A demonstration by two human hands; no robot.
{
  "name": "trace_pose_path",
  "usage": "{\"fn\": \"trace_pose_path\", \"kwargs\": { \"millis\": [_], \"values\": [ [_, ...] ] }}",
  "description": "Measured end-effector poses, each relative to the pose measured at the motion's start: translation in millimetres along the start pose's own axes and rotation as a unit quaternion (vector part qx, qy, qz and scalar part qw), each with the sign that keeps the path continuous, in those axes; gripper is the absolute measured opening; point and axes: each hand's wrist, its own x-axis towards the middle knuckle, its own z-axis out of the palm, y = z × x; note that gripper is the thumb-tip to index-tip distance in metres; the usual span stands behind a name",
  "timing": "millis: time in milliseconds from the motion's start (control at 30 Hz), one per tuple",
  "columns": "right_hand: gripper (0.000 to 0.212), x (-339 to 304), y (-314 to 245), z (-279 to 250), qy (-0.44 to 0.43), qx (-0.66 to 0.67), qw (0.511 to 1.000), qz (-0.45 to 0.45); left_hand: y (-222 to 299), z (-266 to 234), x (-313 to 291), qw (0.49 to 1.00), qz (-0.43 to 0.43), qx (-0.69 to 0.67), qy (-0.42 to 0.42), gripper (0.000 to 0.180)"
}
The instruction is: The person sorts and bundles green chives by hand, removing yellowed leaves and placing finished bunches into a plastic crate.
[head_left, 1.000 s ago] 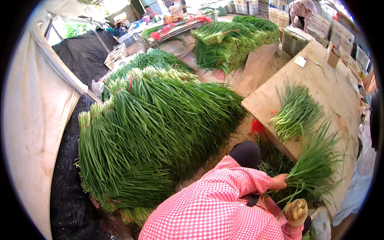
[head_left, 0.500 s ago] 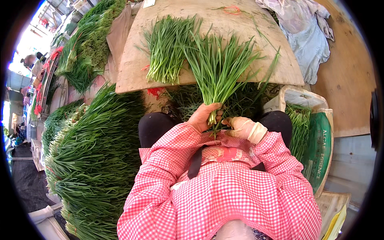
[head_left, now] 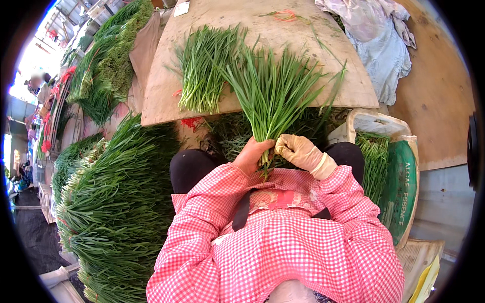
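My bare left hand [head_left: 251, 156] is wrapped round the stems of a bunch of garlic chives [head_left: 273, 98]. The long green leaves fan out away from me over the near edge of a wooden board [head_left: 156, 76], and the pale stem ends poke out below my fist. Against the right side of the stems, my gloved right hand [head_left: 299, 151] has its thumb and fingers pinched together; what lies between them is hidden. A second bunch of chives [head_left: 206, 70] rests on the board, to the left of the held one.
A big heap of chives [head_left: 116, 212] fills the left side, with more greens [head_left: 108, 65] behind. On my right stands a white crate [head_left: 376, 121] holding chives, with a green sack [head_left: 401, 187] along it. Red ties [head_left: 286, 15] and crumpled cloth [head_left: 381, 60] lie farther off.
My right hand has moved up and left to the stems, its fingers now pinched. The left hand still grips the bunch, which has shifted slightly left in view.
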Motion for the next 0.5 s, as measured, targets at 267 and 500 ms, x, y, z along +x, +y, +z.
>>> {"fn": "trace_pose_path", "kwargs": {
  "millis": [267, 500],
  "values": [
    [0.012, 10.1, -34.2, -19.8, -0.024, 0.214, 0.977, 0.007, -4.7, -0.7, 1.0, 0.997, 0.002, 0.062, 0.038, 0.011],
    [0.018, 56.1, -34.6, -69.2, 0.173, 0.099, 0.979, 0.038, -11.8, 1.3, 1.8, 0.985, 0.07, 0.152, 0.049, 0.009]
  ]
}}
